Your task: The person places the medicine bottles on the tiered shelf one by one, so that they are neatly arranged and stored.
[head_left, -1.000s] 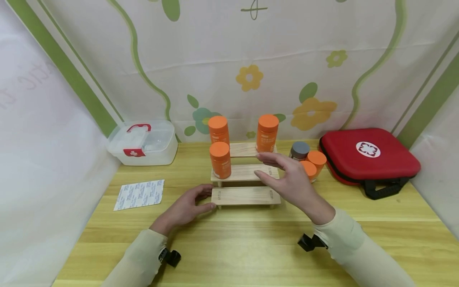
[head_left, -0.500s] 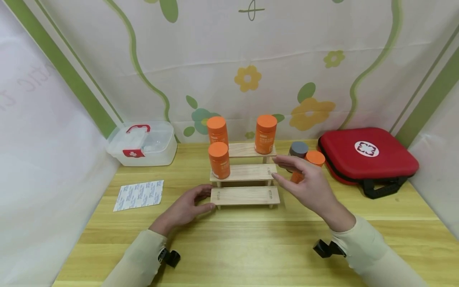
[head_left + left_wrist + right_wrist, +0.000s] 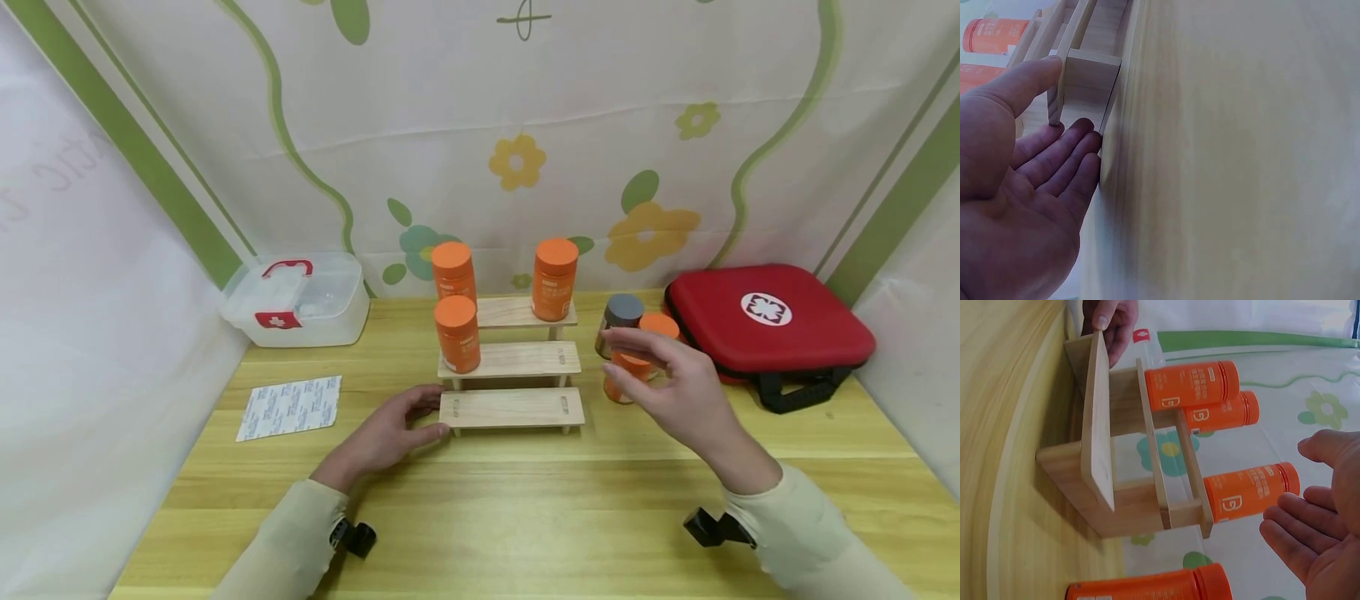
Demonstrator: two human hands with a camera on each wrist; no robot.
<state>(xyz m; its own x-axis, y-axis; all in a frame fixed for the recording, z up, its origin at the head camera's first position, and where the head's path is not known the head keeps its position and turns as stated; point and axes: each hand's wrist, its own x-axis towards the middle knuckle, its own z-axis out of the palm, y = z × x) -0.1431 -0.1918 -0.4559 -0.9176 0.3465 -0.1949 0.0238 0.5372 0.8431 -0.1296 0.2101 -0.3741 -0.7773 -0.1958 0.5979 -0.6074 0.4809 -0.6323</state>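
A three-step wooden display rack (image 3: pixel 512 407) stands mid-table. My left hand (image 3: pixel 386 435) holds its left end, the thumb at the front corner of the lowest board and the fingers at the side; the left wrist view shows the index fingertip against the board's other corner. Orange bottles stand on the rack: one (image 3: pixel 453 271) at top left, one (image 3: pixel 555 281) at top right, one (image 3: pixel 457 335) at middle left. My right hand (image 3: pixel 686 392), fingers parted from the thumb and holding nothing, hovers by an orange bottle (image 3: pixel 619 387) right of the rack, partly covering it.
Behind the right hand stand a grey-capped bottle (image 3: pixel 622 312) and another orange bottle (image 3: pixel 660 325). A red first-aid case (image 3: pixel 817 321) lies at the far right. At left are a clear first-aid box (image 3: pixel 330 308) and a printed blister sheet (image 3: pixel 290 408).
My right hand has moved from beside the rack's upper steps rightward to the bottles on the table. The left hand stays at the rack's left end.
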